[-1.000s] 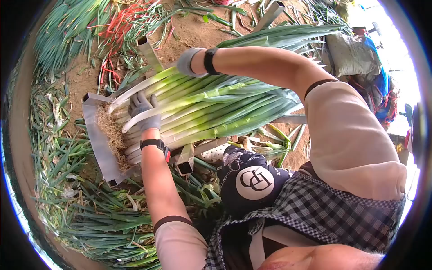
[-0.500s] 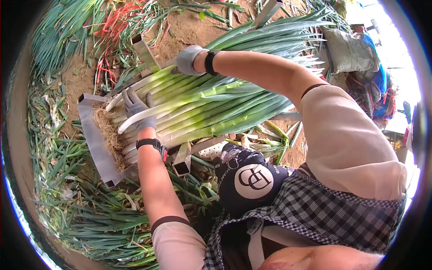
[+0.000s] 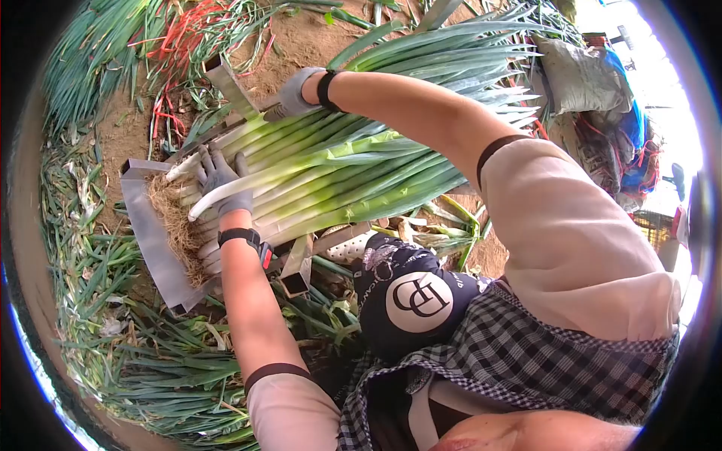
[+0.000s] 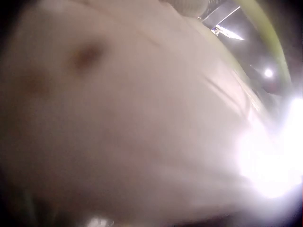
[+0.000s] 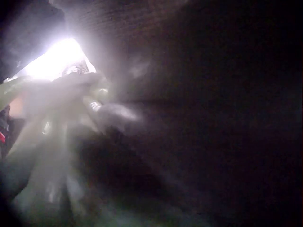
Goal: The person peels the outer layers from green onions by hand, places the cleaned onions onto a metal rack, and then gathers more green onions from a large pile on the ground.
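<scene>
Ground: bare dirt floor littered with green trimmings, so you're working outdoors or in an open shed, low to the ground.
Bundle: the leeks [image 3: 331, 177] lie side by side in a metal frame [image 3: 154, 240], roots butted against its end plate on the left, green tops fanning out to the upper right. That's where your work is sitting.
Left hand: your gloved left hand [image 3: 222, 184] rests on the white stems near the root end; the fingers look spread over the stalks, pressing rather than wrapped round one, though a single white stem crosses right at the palm, so I can't fully rule out a pinch.
Right hand: your gloved right hand [image 3: 293, 94] is at the far edge of the bundle by the upright bar [image 3: 229, 86]. Can't tell from here if it's gripping anything; the wrist views are pure blur.
Progress: I'd say the stacking and lining-up is mostly done, since the roots look pretty even. No tie round the bundle that I can see, so binding looks left to do.
Around: red ties [image 3: 184, 45] lie in a heap on the dirt beyond the frame, loose leeks [image 3: 90, 52] are piled at upper left, sacks [image 3: 583, 75] sit at upper right.
</scene>
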Tool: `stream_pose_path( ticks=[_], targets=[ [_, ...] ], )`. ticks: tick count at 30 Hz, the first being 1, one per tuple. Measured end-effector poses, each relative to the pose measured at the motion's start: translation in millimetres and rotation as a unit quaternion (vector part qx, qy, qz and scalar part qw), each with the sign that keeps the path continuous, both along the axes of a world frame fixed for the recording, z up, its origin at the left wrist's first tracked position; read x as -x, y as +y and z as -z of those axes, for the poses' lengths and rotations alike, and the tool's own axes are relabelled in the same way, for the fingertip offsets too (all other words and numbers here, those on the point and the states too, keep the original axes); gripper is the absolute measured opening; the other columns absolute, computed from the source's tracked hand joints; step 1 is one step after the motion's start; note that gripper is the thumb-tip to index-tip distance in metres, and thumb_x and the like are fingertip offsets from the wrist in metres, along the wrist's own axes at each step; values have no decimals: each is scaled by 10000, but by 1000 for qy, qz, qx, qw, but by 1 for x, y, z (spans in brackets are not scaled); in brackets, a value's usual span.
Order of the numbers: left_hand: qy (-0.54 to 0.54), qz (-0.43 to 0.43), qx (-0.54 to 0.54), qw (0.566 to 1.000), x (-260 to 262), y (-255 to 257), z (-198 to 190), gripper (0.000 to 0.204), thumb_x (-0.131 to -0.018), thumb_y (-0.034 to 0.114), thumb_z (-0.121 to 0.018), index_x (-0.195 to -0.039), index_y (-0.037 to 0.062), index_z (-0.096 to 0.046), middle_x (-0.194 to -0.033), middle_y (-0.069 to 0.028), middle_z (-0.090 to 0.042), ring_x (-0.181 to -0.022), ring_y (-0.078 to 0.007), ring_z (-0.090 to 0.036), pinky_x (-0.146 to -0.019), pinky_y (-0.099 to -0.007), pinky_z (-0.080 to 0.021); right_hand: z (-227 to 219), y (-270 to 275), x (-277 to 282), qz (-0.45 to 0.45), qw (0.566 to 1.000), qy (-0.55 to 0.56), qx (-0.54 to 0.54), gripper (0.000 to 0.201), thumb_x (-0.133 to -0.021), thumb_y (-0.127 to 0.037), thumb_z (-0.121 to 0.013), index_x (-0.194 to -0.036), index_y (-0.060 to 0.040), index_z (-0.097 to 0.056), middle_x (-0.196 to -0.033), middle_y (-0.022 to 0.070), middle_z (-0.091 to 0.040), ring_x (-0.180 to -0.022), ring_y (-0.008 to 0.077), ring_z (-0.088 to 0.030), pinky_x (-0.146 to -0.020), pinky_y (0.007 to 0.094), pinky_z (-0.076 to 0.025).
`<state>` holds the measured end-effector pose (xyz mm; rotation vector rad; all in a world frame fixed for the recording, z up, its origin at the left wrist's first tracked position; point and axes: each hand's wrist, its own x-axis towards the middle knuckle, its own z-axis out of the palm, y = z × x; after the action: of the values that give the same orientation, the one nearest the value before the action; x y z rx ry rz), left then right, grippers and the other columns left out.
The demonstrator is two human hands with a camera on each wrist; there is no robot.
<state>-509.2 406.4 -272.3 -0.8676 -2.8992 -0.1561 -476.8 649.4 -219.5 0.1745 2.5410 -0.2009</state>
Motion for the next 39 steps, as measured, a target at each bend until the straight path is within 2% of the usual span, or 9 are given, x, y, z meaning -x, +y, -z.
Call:
stream_pose_path(
  ticks=[5,11,17,21,23,27,31,33,39],
  targets=[
    [55,29,18,998,10,-2,14,636,-877,467,-498,-1346,43,-429,-1433,-159,-371,-1350,-345,-292,-1095,-507,-226,-7,3,8,4,996,-69,48,798,-813,-743,-342,-1287,-136,-549,-1294,111,-559,-1137,313,-553,-945,448,-413],
    [23,41,4,999,15,-5,13,659,-865,474,-533,-1350,41,-422,-1417,-156,-384,-1344,-340,-304,-1094,-487,-269,-30,4,-26,-81,994,28,-60,689,-877,-662,-379,-1235,-108,-578,-1044,166,-665,-976,357,-626,-838,439,-494],
    [-32,40,46,998,21,-3,5,708,-833,494,-571,-1355,42,-418,-1410,-152,-395,-1340,-339,-311,-1095,-455,-294,0,26,-6,6,999,-24,-31,675,-884,-641,-341,-1125,-89,-646,-1044,156,-669,-960,349,-634,-842,414,-494],
    [-19,33,37,999,24,-6,10,713,-826,503,-570,-1346,36,-428,-1408,-156,-400,-1335,-343,-316,-1096,-448,-294,-43,-2,-32,-123,988,45,-83,731,-822,-653,-503,-1176,-20,-596,-1025,181,-658,-964,308,-630,-785,416,-505],
    [-13,48,33,998,25,-6,14,731,-820,520,-566,-1342,26,-433,-1400,-168,-407,-1333,-350,-316,-1100,-437,-288,-78,-21,-73,-98,986,126,42,756,-817,-603,-569,-1240,21,-512,-920,173,-659,-891,303,-646,-728,426,-516],
    [-33,91,71,993,37,-8,7,784,-815,570,-554,-1345,8,-424,-1409,-194,-395,-1330,-367,-316,-1106,-435,-272,-53,-43,-133,-241,951,184,-54,581,-851,-346,-611,-1302,-28,-428,-753,145,-638,-713,344,-657,-644,442,-530],
    [-125,83,108,983,18,-22,-12,732,-889,557,-455,-1372,10,-395,-1422,-204,-384,-1347,-370,-292,-1104,-438,-261,-86,-17,-114,-154,986,56,-22,490,-855,-175,-556,-1314,-51,-437,-746,156,-628,-670,296,-654,-635,422,-530],
    [-28,136,-25,990,-1,-45,-5,618,-910,472,-484,-1316,8,-461,-1391,-212,-419,-1323,-359,-337,-1087,-432,-288,-110,2,-103,-138,986,54,71,447,-863,-114,-497,-1301,-41,-448,-779,168,-629,-717,268,-658,-641,408,-513],
    [-227,87,-234,941,-127,-122,-67,316,-811,150,-664,-1091,11,-621,-1063,-186,-644,-1000,-354,-603,-894,-415,-468,-65,24,-60,-189,962,-108,165,523,-852,-139,-589,-1343,-44,-435,-809,53,-601,-715,143,-527,-632,288,-445]
  ],
)
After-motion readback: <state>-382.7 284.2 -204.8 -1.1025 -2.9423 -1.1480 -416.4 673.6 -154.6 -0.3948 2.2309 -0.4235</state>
